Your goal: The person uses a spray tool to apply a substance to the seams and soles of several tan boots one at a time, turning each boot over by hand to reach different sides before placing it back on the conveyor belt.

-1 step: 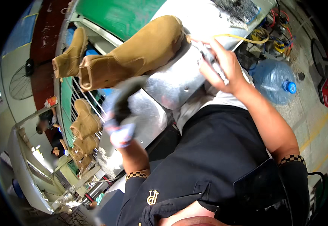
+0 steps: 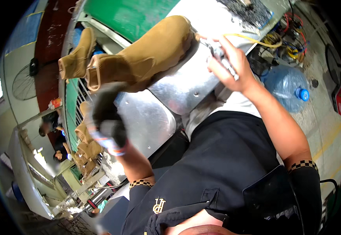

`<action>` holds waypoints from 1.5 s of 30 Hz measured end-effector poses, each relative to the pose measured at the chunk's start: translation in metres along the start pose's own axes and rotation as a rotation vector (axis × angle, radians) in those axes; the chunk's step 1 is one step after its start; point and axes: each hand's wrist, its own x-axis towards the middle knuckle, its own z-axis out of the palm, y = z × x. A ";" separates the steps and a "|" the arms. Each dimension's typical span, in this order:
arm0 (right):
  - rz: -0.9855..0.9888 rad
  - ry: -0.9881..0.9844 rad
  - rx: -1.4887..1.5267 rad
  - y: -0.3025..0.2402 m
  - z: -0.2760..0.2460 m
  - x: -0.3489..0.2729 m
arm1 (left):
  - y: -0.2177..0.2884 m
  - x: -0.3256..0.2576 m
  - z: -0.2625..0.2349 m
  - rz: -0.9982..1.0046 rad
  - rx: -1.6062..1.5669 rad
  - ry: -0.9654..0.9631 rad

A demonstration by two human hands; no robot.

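A tan pull-on boot (image 2: 154, 47) lies on its side across the metal work surface, its toe to the right and its open shaft to the left. My right hand (image 2: 233, 64) grips a slim silver hand tool (image 2: 217, 51), whose tan tip is close to the sole edge near the toe. My left hand (image 2: 109, 121), in a dark-palmed glove, is at the lower side of the boot's shaft. Motion smears its fingers, so I cannot make out whether they hold the boot.
Another tan boot (image 2: 78, 55) stands at the far left, with several more boots (image 2: 88, 150) on a rack below it. A yellow hose (image 2: 252, 39) runs right from the tool area. A big blue water bottle (image 2: 286, 88) lies on the floor at the right.
My left hand has swung left, from over the metal plate to the boot's shaft. My right hand stays by the toe with the tool.
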 end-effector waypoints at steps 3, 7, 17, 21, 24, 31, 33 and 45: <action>0.136 -0.024 0.288 0.007 0.006 0.043 | 0.013 0.026 -0.048 0.000 0.321 0.482; 0.236 -0.099 0.436 0.012 0.017 0.088 | -0.008 0.020 -0.067 -0.579 0.249 0.206; 0.088 0.173 0.084 0.058 0.016 0.098 | -0.027 0.063 0.002 -0.289 0.218 0.456; 0.112 0.154 0.145 0.047 0.011 0.100 | -0.074 0.149 -0.027 -0.248 -0.077 0.415; 0.117 0.189 0.179 0.038 0.009 0.102 | -0.106 0.248 -0.053 -0.006 0.816 0.308; 0.060 0.232 0.144 0.039 0.012 0.104 | -0.227 0.402 -0.080 -0.514 0.344 0.241; 0.085 0.189 0.112 0.034 0.010 0.104 | -0.231 0.393 -0.082 -0.526 0.050 0.262; 0.093 0.171 0.060 0.058 0.024 0.103 | -0.018 0.022 0.067 -0.607 -0.296 -0.718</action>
